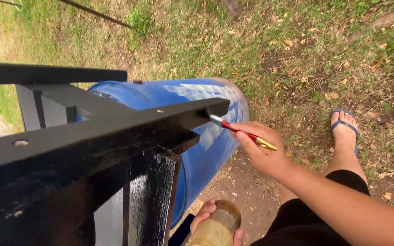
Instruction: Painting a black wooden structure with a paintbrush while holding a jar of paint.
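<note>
Frame (92, 150) stands at left, resting over the barrel (206, 150), which lies on the ground (297, 54) behind it. My right grip (263, 150) sets the brush (240, 131) against the frame's right end. My left grip (215, 225) holds a container (217, 228) below; my foot (344, 130) is at right.

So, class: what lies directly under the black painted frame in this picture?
A blue barrel lies on its side beneath the black frame, on grass and dirt. The frame covers most of the barrel's near end, so how the frame rests on it cannot be seen.
</note>
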